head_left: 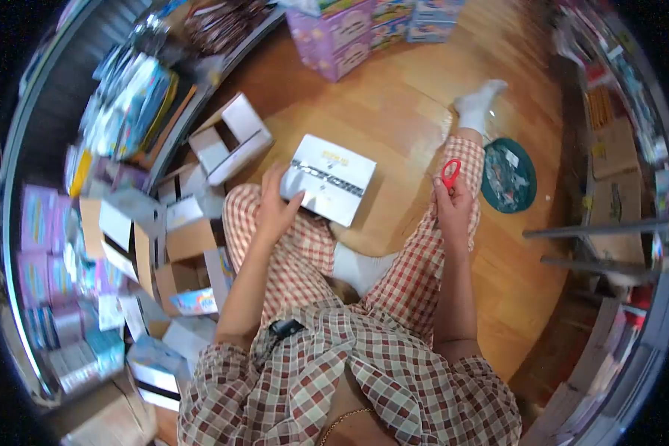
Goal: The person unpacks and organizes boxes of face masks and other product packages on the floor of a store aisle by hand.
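Note:
A closed white box (334, 160) with a dark patterned strip across its top stands on the wooden floor in front of my bent leg. My left hand (276, 204) rests at the box's left edge, fingers apart, the fingertips by its side. Over my outstretched leg, my right hand (453, 201) grips a small tool with red loop handles (450, 172), which looks like scissors. Its other end is hidden in the hand.
Open, empty cartons (189, 279) pile up at my left, beside a shelf of packaged goods (126, 104). Purple boxes (334, 37) stand ahead. A round green container (509, 175) sits right of my leg. Metal bars (595, 229) jut out from the right.

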The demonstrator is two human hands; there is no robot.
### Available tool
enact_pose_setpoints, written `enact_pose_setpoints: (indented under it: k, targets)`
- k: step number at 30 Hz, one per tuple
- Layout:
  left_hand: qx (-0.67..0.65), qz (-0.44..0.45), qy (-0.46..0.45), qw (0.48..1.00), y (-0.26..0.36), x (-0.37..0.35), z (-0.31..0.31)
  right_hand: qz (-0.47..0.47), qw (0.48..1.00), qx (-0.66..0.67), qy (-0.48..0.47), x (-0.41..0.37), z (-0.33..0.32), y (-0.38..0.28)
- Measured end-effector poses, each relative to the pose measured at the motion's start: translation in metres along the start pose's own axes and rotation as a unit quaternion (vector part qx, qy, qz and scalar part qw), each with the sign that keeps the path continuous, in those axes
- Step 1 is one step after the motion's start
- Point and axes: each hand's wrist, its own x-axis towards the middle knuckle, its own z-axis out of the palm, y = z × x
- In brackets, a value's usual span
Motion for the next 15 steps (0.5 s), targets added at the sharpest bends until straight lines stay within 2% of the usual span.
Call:
enact_pose_setpoints:
  k: [1, 2, 3, 4, 5, 7, 8, 10, 15]
  targets:
    - [0.008, -0.001, 0.043, 0.999, -0.007, 0.0, 0.01, 0.001, 1.0, -0.006, -0.019, 0.002, 0.009, 0.001]
    - [0.021, -0.012, 0.048, 0.999, -0.013, -0.002, 0.018, -0.072, 0.986, -0.138, -0.055, 0.005, 0.021, 0.003]
    - [0.033, -0.024, 0.082, 0.996, -0.028, -0.004, 0.032, -0.148, 0.949, -0.264, -0.087, 0.008, 0.033, 0.002]
    - [0.028, -0.076, 0.06, 0.995, -0.025, -0.002, 0.036, -0.084, 0.945, -0.293, -0.121, 0.008, 0.051, -0.008]
    - [0.019, -0.123, 0.039, 0.991, -0.022, 0.0, 0.038, -0.089, 0.941, -0.299, -0.131, 0.01, 0.067, -0.01]
    - [0.039, -0.124, 0.046, 0.99, -0.024, 0.004, 0.043, -0.112, 0.91, -0.322, -0.235, 0.019, 0.095, -0.012]
    - [0.063, -0.117, 0.042, 0.99, -0.026, 0.006, 0.044, -0.115, 0.905, -0.328, -0.244, 0.024, 0.109, -0.014]
    - [0.03, -0.131, 0.033, 0.99, -0.029, 0.011, 0.042, -0.103, 0.864, -0.407, -0.276, 0.034, 0.134, -0.019]
    - [-0.003, -0.18, 0.012, 0.984, -0.021, 0.015, 0.036, -0.132, 0.824, -0.471, -0.286, 0.06, 0.185, -0.002]
